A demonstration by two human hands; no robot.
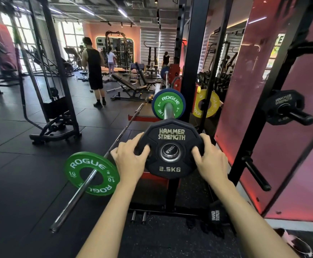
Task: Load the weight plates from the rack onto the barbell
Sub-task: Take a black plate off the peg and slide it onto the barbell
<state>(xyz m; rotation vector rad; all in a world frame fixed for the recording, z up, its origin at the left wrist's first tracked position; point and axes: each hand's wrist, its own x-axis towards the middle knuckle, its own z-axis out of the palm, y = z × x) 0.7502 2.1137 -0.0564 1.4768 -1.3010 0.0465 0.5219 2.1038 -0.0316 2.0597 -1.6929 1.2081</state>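
A black 2.5 kg Hammer Strength plate (170, 135) sits on the very end of the racked barbell's sleeve (170, 152), whose cap shows through the plate's hole. My left hand (130, 161) grips the plate's left edge and my right hand (210, 161) grips its right edge. Further along the sleeve (168, 109) sit a small green Rogue plate (168, 101) and a blue plate (183, 101) behind it. Another black Hammer Strength plate (280, 107) hangs on a rack peg at the right.
A second barbell (73, 202) lies on the floor at the left with a green Rogue plate (91, 173) on it. The black rack upright (193, 58) stands just behind. A bare storage peg (256, 174) sticks out at the right. A yellow plate (206, 105) shows behind the upright. Other people stand far off.
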